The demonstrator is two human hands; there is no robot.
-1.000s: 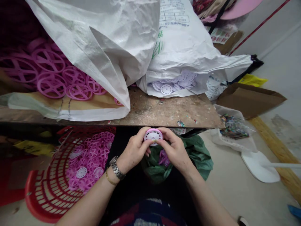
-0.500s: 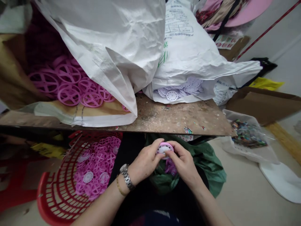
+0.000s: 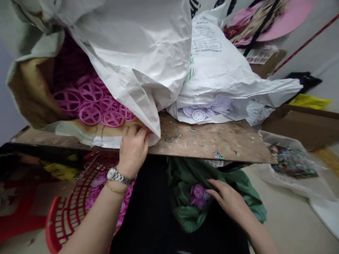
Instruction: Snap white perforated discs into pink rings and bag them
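Note:
My left hand (image 3: pixel 132 150) reaches up onto the table edge. Its fingers lie stretched on the lip of a big white sack (image 3: pixel 127 53), beside the pink spoked wheels (image 3: pixel 91 106) spilling out of it; its thumb is hidden. My right hand (image 3: pixel 225 198) is low over my lap, fingers extended and holding nothing, fingertips at a small heap of pink and white wheels (image 3: pixel 198 194) in a green bag (image 3: pixel 185 211). A second white sack (image 3: pixel 219 67) on the table holds pale lilac discs (image 3: pixel 199 114).
The worn brown table top (image 3: pixel 201 139) runs across the middle. A red plastic basket (image 3: pixel 71 215) with pink wheels sits at lower left. A clear bag of coloured bits (image 3: pixel 290 160) and a cardboard box (image 3: pixel 302 123) lie on the floor at right.
Both hands held one pink and white wheel together. Now they are apart: the left has gone up to the pink-wheel sack, the right has dropped to the green bag, empty.

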